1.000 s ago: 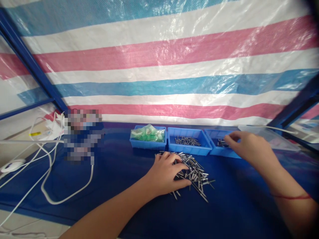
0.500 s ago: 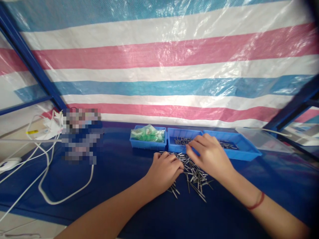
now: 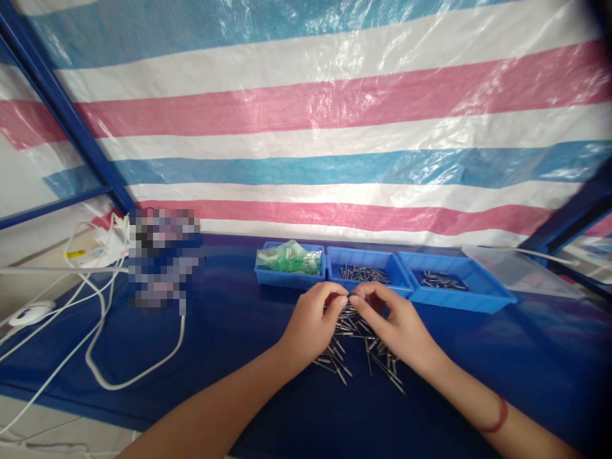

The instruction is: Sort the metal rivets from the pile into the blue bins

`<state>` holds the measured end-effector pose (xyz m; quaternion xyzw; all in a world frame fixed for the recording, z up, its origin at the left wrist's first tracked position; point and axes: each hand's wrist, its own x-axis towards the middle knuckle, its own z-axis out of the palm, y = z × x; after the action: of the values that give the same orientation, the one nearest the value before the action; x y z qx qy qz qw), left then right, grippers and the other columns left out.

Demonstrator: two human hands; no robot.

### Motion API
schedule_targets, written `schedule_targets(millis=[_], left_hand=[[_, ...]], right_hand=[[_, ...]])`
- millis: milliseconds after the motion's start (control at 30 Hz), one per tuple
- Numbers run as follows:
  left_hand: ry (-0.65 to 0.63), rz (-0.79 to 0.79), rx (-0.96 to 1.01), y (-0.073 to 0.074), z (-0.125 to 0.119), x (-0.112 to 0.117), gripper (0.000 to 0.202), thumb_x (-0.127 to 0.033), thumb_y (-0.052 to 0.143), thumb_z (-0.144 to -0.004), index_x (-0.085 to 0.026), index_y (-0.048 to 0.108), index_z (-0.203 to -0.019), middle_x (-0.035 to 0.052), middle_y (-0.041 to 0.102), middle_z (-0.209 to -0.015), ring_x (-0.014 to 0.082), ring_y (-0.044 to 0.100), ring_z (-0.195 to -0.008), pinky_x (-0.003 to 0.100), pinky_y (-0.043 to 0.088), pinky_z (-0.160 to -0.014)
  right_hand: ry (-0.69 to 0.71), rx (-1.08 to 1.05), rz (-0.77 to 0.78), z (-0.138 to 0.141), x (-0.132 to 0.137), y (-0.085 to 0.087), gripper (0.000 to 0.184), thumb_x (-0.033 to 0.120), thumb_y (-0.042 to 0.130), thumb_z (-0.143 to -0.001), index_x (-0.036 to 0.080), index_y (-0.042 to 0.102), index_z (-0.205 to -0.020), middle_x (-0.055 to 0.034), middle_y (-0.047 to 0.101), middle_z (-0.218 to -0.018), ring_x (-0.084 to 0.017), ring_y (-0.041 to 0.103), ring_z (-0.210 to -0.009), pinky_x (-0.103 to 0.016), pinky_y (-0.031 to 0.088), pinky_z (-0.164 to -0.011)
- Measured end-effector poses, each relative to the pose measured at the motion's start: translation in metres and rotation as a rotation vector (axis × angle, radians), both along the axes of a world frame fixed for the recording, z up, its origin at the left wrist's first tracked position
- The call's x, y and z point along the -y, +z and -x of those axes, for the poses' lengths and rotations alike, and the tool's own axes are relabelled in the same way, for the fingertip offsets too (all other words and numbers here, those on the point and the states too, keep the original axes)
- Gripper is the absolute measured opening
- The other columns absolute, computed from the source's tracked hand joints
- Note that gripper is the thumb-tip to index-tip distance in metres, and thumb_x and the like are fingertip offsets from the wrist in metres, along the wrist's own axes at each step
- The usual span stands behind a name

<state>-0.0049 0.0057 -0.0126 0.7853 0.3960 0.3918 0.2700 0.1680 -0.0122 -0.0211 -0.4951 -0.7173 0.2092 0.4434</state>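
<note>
Thin metal pins that look like blind rivets [image 3: 351,326] lie in a loose pile on the blue tabletop. Over this pile my left hand [image 3: 318,319] is closed, thumb and index finger pinched. My right hand [image 3: 392,319] meets it with the same kind of pinch, so the fingertips nearly touch. A tiny dark bit shows between them, too small to name. Just behind stands a blue middle bin [image 3: 404,275] with similar pins inside. The right blue bin [image 3: 482,296] holds a smaller heap of them. Both hands hide part of the pile.
A left blue bin [image 3: 287,279] holds green and clear plastic packets [image 3: 291,258]. White cables [image 3: 102,376] loop over the left of the table, near a white mouse [image 3: 32,312]. A striped plastic sheet [image 3: 306,115] hangs behind, between blue frame posts [image 3: 71,121]. A clear sheet [image 3: 521,271] lies at right.
My right hand has come back from the middle bin's front edge, down to my left hand. My left fingers have turned inward into a pinch. The view has shifted slightly.
</note>
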Motion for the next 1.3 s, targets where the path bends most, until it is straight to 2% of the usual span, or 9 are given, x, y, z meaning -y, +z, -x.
schedule_targets(millis=[200, 367, 533, 667, 800, 900, 1033, 1167, 1300], left_hand=[[-0.045, 0.066, 0.066, -0.001, -0.005, 0.002, 0.009, -0.022, 0.055, -0.088, -0.018, 0.061, -0.095, 0.0022, 0.066, -0.090, 0.0149, 0.061, -0.082, 0.024, 0.045, -0.077], [-0.016, 0.032, -0.086, 0.002, -0.004, 0.002, 0.011, -0.026, 0.058, -0.087, -0.018, 0.064, -0.086, 0.0017, 0.066, -0.081, 0.0163, 0.061, -0.078, 0.025, 0.043, -0.071], [-0.057, 0.025, -0.099, 0.004, -0.002, 0.001, 0.012, -0.028, 0.059, -0.087, -0.018, 0.065, -0.085, 0.0006, 0.066, -0.080, 0.0147, 0.062, -0.076, 0.023, 0.043, -0.069], [-0.031, -0.008, -0.072, 0.005, -0.001, -0.001, 0.011, -0.028, 0.060, -0.086, -0.018, 0.064, -0.084, 0.0005, 0.065, -0.079, 0.0139, 0.061, -0.074, 0.022, 0.043, -0.069], [-0.012, -0.048, -0.060, 0.005, 0.001, -0.002, 0.011, -0.027, 0.059, -0.087, -0.017, 0.064, -0.085, 0.0010, 0.065, -0.081, 0.0136, 0.061, -0.074, 0.023, 0.044, -0.070], [-0.006, -0.070, -0.118, 0.006, 0.001, -0.001, 0.013, -0.028, 0.058, -0.088, -0.018, 0.063, -0.093, 0.0016, 0.066, -0.085, 0.0157, 0.061, -0.079, 0.026, 0.043, -0.074], [-0.013, -0.130, -0.332, 0.008, 0.003, 0.004, 0.029, -0.040, 0.055, -0.089, -0.023, 0.060, -0.112, 0.0029, 0.066, -0.097, 0.0223, 0.058, -0.093, 0.036, 0.041, -0.082], [-0.060, -0.116, -0.533, 0.006, 0.005, 0.008, 0.033, -0.049, 0.053, -0.088, -0.025, 0.064, -0.109, 0.0046, 0.064, -0.106, 0.0264, 0.053, -0.101, 0.040, 0.040, -0.081], [-0.084, -0.127, -0.601, 0.003, 0.005, 0.007, 0.030, -0.045, 0.054, -0.088, -0.026, 0.064, -0.110, 0.0044, 0.062, -0.110, 0.0259, 0.051, -0.103, 0.039, 0.039, -0.081]], right_hand=[[0.045, -0.278, 0.124, 0.002, 0.002, -0.001, 0.020, 0.040, 0.057, -0.087, 0.021, 0.062, -0.082, -0.0024, 0.063, -0.081, -0.017, 0.058, -0.075, -0.029, 0.047, -0.067], [0.074, -0.268, 0.142, 0.001, 0.003, 0.000, 0.017, 0.037, 0.058, -0.086, 0.021, 0.065, -0.085, -0.0028, 0.065, -0.084, -0.018, 0.060, -0.079, -0.031, 0.047, -0.072], [0.109, -0.246, 0.091, -0.001, 0.004, 0.004, 0.014, 0.034, 0.058, -0.087, 0.022, 0.066, -0.087, -0.0032, 0.065, -0.088, -0.019, 0.060, -0.083, -0.032, 0.047, -0.074], [0.082, -0.174, 0.035, -0.005, 0.003, 0.009, 0.013, 0.032, 0.056, -0.088, 0.022, 0.064, -0.085, -0.0036, 0.063, -0.084, -0.019, 0.058, -0.081, -0.032, 0.046, -0.071], [0.117, 0.015, -0.055, -0.005, 0.003, 0.012, 0.011, 0.027, 0.053, -0.089, 0.021, 0.061, -0.087, -0.0035, 0.060, -0.082, -0.017, 0.056, -0.076, -0.030, 0.045, -0.067], [0.117, 0.163, -0.159, -0.008, 0.002, 0.016, 0.011, 0.025, 0.048, -0.091, 0.021, 0.058, -0.090, -0.0050, 0.059, -0.086, -0.019, 0.056, -0.082, -0.032, 0.046, -0.072], [-0.147, 0.393, -0.318, -0.042, -0.012, 0.021, 0.013, 0.025, 0.045, -0.090, 0.019, 0.056, -0.089, -0.0080, 0.061, -0.088, -0.022, 0.056, -0.087, -0.036, 0.043, -0.082], [-0.557, 0.711, -0.221, -0.097, -0.030, 0.017, 0.018, 0.028, 0.046, -0.085, 0.017, 0.060, -0.082, -0.0108, 0.064, -0.080, -0.025, 0.059, -0.076, -0.037, 0.042, -0.075], [-0.641, 0.808, -0.158, -0.127, -0.036, 0.009, 0.025, 0.029, 0.048, -0.082, 0.014, 0.062, -0.068, -0.0143, 0.061, -0.063, -0.028, 0.058, -0.065, -0.041, 0.037, -0.067]])
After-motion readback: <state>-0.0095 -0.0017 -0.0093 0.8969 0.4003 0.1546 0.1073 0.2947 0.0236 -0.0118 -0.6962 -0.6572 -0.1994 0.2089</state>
